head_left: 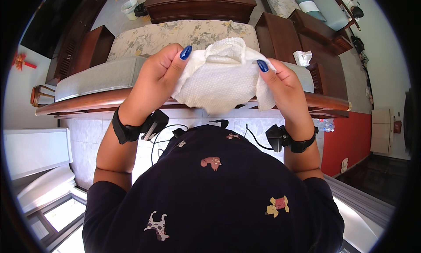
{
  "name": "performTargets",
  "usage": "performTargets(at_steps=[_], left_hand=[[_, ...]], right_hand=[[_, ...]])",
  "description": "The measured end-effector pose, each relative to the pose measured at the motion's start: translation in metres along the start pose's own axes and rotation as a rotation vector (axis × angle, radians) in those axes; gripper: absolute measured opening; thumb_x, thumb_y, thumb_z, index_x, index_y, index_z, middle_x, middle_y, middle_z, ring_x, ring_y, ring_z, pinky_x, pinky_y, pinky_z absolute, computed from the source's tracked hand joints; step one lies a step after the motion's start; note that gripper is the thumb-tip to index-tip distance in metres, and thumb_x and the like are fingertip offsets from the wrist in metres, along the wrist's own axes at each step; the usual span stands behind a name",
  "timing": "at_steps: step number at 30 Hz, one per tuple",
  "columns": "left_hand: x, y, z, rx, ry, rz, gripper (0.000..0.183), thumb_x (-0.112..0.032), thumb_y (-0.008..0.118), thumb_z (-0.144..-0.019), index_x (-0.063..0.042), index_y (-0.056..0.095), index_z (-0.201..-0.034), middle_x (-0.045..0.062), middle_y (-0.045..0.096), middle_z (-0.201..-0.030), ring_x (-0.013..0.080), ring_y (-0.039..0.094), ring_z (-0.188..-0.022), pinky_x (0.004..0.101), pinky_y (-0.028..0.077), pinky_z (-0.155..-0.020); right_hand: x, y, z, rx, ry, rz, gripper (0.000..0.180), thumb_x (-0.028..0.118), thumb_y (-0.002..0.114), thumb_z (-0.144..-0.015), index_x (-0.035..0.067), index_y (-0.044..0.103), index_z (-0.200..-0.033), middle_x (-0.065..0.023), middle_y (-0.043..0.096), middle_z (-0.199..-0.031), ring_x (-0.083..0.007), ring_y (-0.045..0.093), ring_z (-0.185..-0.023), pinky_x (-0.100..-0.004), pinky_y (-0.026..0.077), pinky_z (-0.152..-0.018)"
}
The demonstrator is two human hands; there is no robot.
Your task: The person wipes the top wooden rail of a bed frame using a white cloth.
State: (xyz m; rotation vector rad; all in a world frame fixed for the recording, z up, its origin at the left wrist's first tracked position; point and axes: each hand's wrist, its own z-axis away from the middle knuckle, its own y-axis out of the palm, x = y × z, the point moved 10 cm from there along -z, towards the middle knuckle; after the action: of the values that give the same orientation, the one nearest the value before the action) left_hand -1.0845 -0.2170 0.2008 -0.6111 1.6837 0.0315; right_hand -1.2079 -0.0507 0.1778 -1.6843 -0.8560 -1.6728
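Note:
A white textured cloth [217, 85] hangs between my two hands, its upper edge folded over in the middle. My left hand [161, 72] pinches the cloth's left side, with the thumb on top. At the opposite side, my right hand [283, 82] grips the cloth in the same way. The lower part of the cloth droops unsupported in front of the wooden sofa back rail [98, 100]. Most of my fingers are hidden behind the cloth. Each wrist carries a black strap with a small black device.
Beyond the rail lie a grey sofa back cushion [98, 77] and a floral seat cover [184, 32]. A tissue box [302, 58] rests on wood at the right. Further off stand a dark wooden table [200, 4] and a waste bin [130, 9]. Black cables [260, 141] hang below.

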Motion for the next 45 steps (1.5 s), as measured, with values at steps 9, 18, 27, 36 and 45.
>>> performTargets(at_steps=[9, 18, 27, 36, 45], left_hand=[[-0.002, 0.015, 0.014, 0.279, -0.031, -0.341, 0.038, -0.012, 0.073, -0.074, -0.007, 0.047, -0.101, 0.013, 0.059, -0.08, 0.0259, 0.058, -0.074, 0.0323, 0.046, -0.067], [-0.001, 0.005, 0.008, 0.389, 0.063, -0.255, 0.015, -0.01, 0.054, -0.09, 0.002, 0.06, -0.097, 0.015, 0.061, -0.085, 0.0246, 0.057, -0.072, 0.0308, 0.045, -0.068], [-0.025, -0.026, -0.03, 0.123, 0.434, -0.385, 0.028, -0.02, 0.043, -0.098, 0.004, 0.057, -0.099, 0.006, 0.058, -0.095, 0.0129, 0.05, -0.084, 0.0243, 0.04, -0.078], [0.008, -0.037, -0.035, -0.103, 0.052, -0.132, 0.032, -0.028, 0.051, -0.095, 0.0, 0.059, -0.082, -0.007, 0.046, -0.064, 0.0025, 0.037, -0.06, 0.0205, 0.034, -0.054], [0.02, -0.032, -0.037, -0.139, -0.006, -0.132, 0.034, -0.028, 0.052, -0.094, -0.002, 0.056, -0.075, -0.008, 0.039, -0.061, 0.0027, 0.032, -0.058, 0.0207, 0.03, -0.05]], right_hand=[[0.007, -0.027, 0.013, -0.211, -0.099, 0.051, 0.028, 0.021, 0.05, -0.095, -0.002, 0.062, -0.104, 0.0003, 0.061, -0.09, -0.0031, 0.051, -0.08, -0.019, 0.042, -0.071], [0.003, -0.029, 0.005, -0.195, -0.101, 0.214, 0.024, 0.018, 0.051, -0.094, 0.0, 0.061, -0.107, 0.0003, 0.061, -0.081, -0.0022, 0.049, -0.073, -0.0164, 0.04, -0.066], [0.01, -0.028, -0.015, -0.147, -0.199, 0.222, 0.029, 0.002, 0.047, -0.092, 0.004, 0.054, -0.12, 0.0004, 0.057, -0.095, -0.002, 0.046, -0.077, -0.0151, 0.038, -0.069], [-0.002, -0.01, -0.02, -0.049, -0.202, -0.084, 0.033, -0.004, 0.065, -0.079, 0.0, 0.056, -0.11, -0.0054, 0.06, -0.102, -0.0103, 0.055, -0.094, -0.0239, 0.046, -0.083], [-0.003, -0.027, -0.018, -0.304, -0.261, 0.308, 0.014, 0.015, 0.062, -0.088, 0.002, 0.059, -0.091, 0.0038, 0.054, -0.075, -0.0032, 0.044, -0.067, -0.018, 0.036, -0.057]])
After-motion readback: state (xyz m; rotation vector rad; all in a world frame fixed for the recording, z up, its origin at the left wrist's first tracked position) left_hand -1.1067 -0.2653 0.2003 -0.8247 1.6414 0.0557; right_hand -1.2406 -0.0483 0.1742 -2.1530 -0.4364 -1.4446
